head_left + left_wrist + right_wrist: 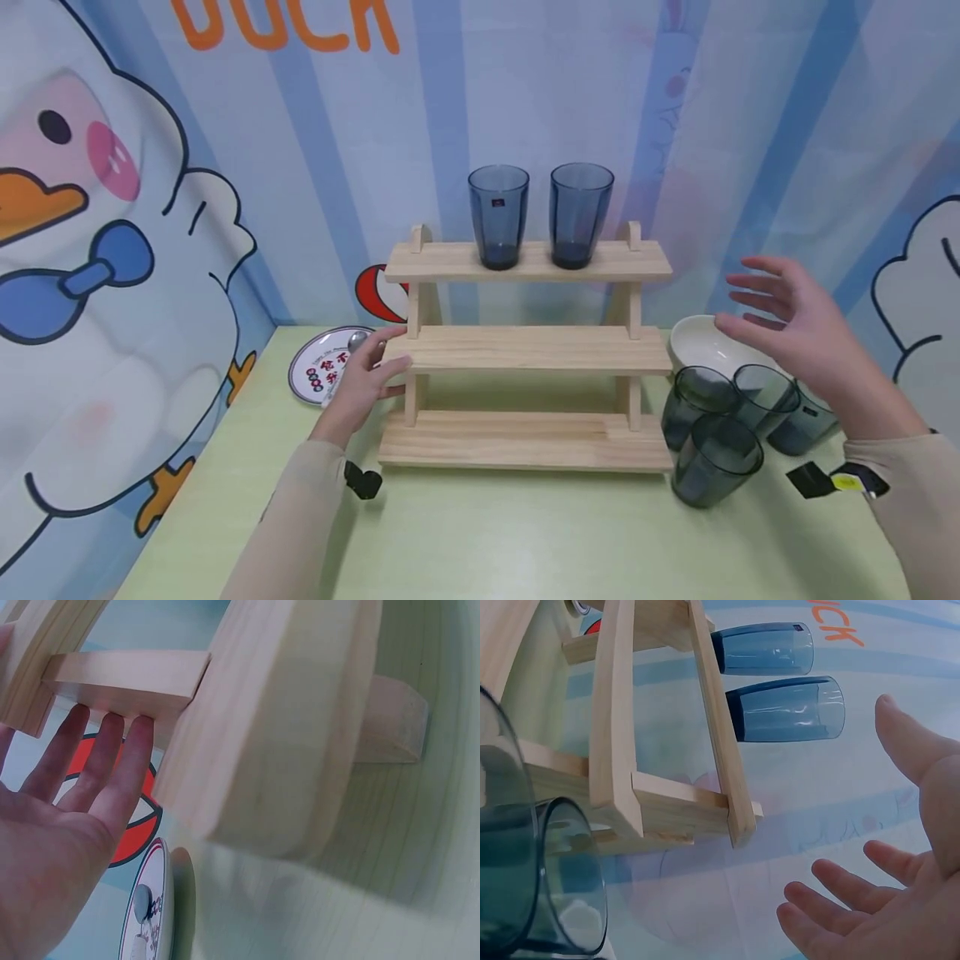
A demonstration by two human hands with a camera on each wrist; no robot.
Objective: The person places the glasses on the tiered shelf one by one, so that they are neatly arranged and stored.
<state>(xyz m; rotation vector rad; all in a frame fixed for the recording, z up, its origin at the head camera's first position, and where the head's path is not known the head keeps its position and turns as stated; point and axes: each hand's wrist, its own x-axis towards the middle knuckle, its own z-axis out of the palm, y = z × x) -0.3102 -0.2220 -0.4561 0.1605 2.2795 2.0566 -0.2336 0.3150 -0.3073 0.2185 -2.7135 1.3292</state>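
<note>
Three-tier wooden shelf point(525, 347) stands near the back edge of the surface point(510, 542); the left hand point(357, 383) grips its left end, the right hand point(806, 333), fingers wide, hovers near four glass tumblers point(716, 471); two more top the shelf.

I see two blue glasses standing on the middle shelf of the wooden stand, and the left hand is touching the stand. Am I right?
Almost! The shelf is wrong: the two blue glasses stand on the top shelf of the wooden stand, as the head view shows. The left hand is touching the stand, just as you said.
</note>
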